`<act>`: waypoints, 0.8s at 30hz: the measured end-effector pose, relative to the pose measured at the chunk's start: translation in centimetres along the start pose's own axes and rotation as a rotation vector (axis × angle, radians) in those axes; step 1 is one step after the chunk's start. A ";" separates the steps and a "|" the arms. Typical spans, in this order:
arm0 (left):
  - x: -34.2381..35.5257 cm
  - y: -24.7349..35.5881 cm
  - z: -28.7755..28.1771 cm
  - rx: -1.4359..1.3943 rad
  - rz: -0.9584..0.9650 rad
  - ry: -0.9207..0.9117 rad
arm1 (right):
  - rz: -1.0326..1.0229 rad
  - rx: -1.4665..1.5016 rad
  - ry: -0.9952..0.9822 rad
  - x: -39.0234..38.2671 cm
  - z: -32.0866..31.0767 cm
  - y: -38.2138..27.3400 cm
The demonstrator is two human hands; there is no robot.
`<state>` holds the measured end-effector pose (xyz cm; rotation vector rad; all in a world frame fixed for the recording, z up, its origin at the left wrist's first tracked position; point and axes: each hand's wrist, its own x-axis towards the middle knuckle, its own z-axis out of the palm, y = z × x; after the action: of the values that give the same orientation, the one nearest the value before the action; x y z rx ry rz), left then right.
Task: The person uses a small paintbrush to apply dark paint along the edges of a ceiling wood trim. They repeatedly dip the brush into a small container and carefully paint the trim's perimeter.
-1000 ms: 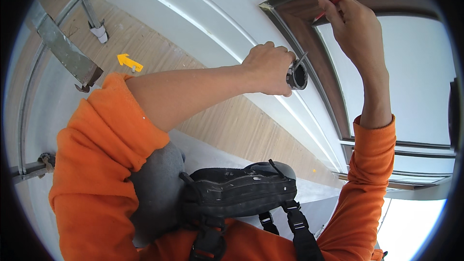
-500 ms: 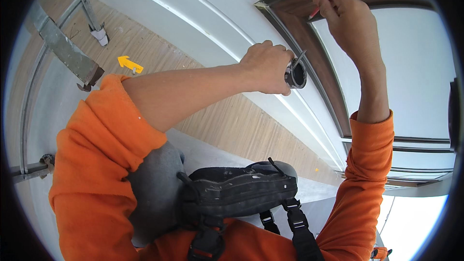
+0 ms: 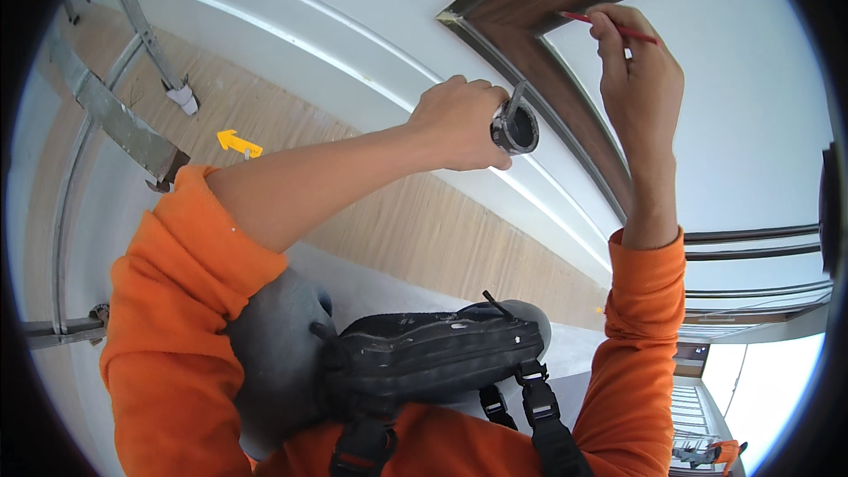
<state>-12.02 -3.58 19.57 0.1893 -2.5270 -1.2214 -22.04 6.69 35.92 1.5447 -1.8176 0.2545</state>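
My left hand (image 3: 464, 122) is closed around a small dark cup (image 3: 524, 130) with paint-smeared sides. A flat metal blade (image 3: 516, 101) sticks up out of the cup. To the right and farther up, my right hand (image 3: 643, 66) pinches a slim red-handled tool (image 3: 625, 31), a pencil or fine brush; which of the two I cannot tell. Its dark tip points left over the brown wooden frame (image 3: 539, 57), near the inner edge by the white panel. Whether the tip touches the wood is unclear.
A metal ladder (image 3: 132, 119) stands at the left on the wood-look floor (image 3: 442, 230). Beside it lies a yellow arrow marker (image 3: 237, 142). A black bag (image 3: 433, 349) hangs at my waist. White wall moulding (image 3: 353, 49) runs below the frame. Someone in orange (image 3: 728, 453) appears far off at lower right.
My right hand has come down, and its red tool has tilted from steep to nearly level, tip pointing left. The cup in my left hand sits slightly left in view. The whole view has shifted.
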 end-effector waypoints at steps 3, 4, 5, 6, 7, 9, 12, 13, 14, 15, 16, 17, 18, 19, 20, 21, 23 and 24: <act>-0.2 -0.3 -0.2 -0.015 -0.025 0.012 | 0.199 0.299 0.165 -2.5 -0.3 -0.5; -0.3 -0.3 -0.1 -0.021 -0.026 0.014 | 0.294 0.396 0.146 -3.7 -0.9 -0.7; -0.5 -0.4 -0.1 -0.024 -0.032 0.014 | 0.391 0.499 0.126 -4.8 -1.5 -0.9; -0.7 -0.6 -0.1 -0.007 -0.029 0.030 | 0.487 0.603 0.105 -5.7 -1.8 -0.8; -0.8 -0.6 0.1 0.011 -0.024 0.040 | 0.532 0.676 0.095 -6.6 -1.7 -0.6; -1.0 -0.9 0.2 0.046 -0.013 0.041 | 0.574 0.718 0.086 -7.9 -1.0 -0.8; -1.1 -1.3 0.2 0.091 0.024 0.025 | 0.597 0.730 0.066 -9.4 -0.2 -1.1; -1.1 -1.4 0.5 0.107 0.042 0.033 | 0.613 0.733 0.061 -10.0 -0.1 -1.1; -1.1 -1.5 0.7 0.122 0.059 0.041 | 0.628 0.736 0.056 -10.4 0.1 -1.0; -1.0 -1.6 0.9 0.127 0.080 0.052 | 0.623 0.721 0.055 -10.8 0.2 -1.1; -1.1 -1.6 1.0 0.132 0.100 0.064 | 0.617 0.707 0.052 -11.1 0.5 -1.2; -1.0 -1.5 1.1 0.137 0.120 0.076 | 0.611 0.693 0.050 -11.4 0.8 -1.2; -0.9 -1.5 1.1 0.160 0.108 0.043 | 0.611 0.701 0.031 -11.8 1.1 -1.1; -0.9 -1.6 1.0 0.179 0.096 0.012 | 0.608 0.707 0.009 -12.1 1.4 -1.2; -0.9 -1.5 0.9 0.198 0.083 -0.018 | 0.606 0.713 -0.014 -12.3 1.7 -1.2; -0.8 -1.5 0.9 0.196 0.082 -0.013 | 0.612 0.728 -0.036 -12.3 1.9 -1.2; -0.9 -1.6 1.1 0.197 0.075 0.001 | 0.622 0.769 0.028 -12.4 2.1 -1.4; -0.9 -1.8 1.3 0.204 0.081 0.027 | 0.627 0.788 0.060 -12.5 2.2 -1.5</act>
<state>-11.71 -3.49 17.22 0.1478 -2.6059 -0.9243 -21.35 14.80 26.03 1.3362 -2.2426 1.4329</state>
